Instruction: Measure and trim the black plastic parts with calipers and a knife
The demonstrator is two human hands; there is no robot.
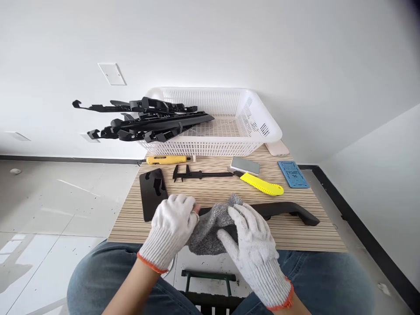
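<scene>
A grey knitted cloth [210, 234] is bunched between my two gloved hands at the front edge of the table. My left hand [175, 221], in a white knit glove, pinches the left side of the cloth. On the other side, my right hand [251, 236], gloved the same way, has its thumb and fingers around the cloth's upper right part. Beneath the cloth lies a long black plastic trim piece [285, 209], its curved end reaching out to the right. The cloth and hands hide its left part.
A white plastic basket [262, 127] at the back holds several black plastic parts [154, 120] jutting left. On the table [131, 229] lie a yellow pen-like tool [167, 160], black calipers [200, 174], a grey block [245, 166], a yellow utility knife [262, 183], a blue plate [293, 174] and a phone [152, 194].
</scene>
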